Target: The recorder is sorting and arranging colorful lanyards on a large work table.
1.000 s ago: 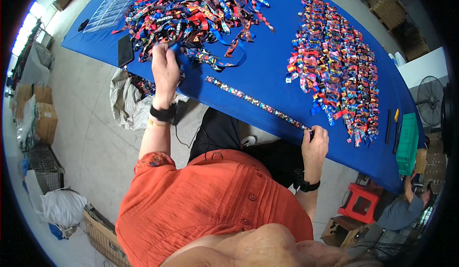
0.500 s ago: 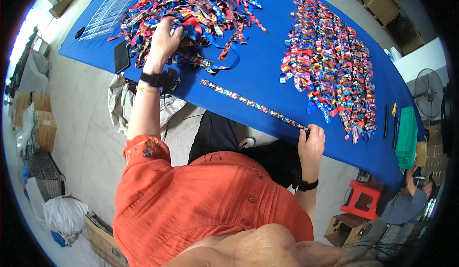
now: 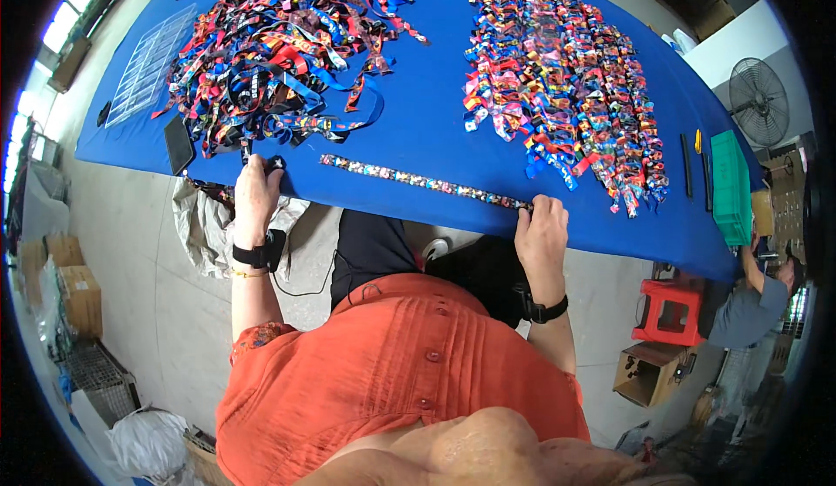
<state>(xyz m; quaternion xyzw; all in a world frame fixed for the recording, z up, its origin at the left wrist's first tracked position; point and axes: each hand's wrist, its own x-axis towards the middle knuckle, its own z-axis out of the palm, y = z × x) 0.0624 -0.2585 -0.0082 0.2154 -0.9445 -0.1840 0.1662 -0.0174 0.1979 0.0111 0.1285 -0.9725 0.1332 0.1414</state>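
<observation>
A long patterned lanyard strap (image 3: 427,181) lies stretched along the front of the blue table. My right hand (image 3: 542,232) is closed on its right end, the thumb and fingers pinching it. My left hand (image 3: 256,192) is at the table's front edge, below a heaped pile of colourful lanyards (image 3: 279,59). Its fingers are pinched together on a dark strap whose patterned end shows just above the fingertips; the rest is hidden by the hand. Folded lanyards are laid in overlapping rows (image 3: 566,85) at the right.
A wire rack (image 3: 150,66) and a dark phone-like slab (image 3: 179,145) lie left of the pile. At the right end are a green bin (image 3: 731,188) and dark rods (image 3: 686,165). A red stool (image 3: 669,312) and another person (image 3: 751,307) are beyond that end.
My left hand has come back from the pile to the front edge, now pinching a strap. My right hand stays on the stretched strap's end. The whole view has shifted slightly.
</observation>
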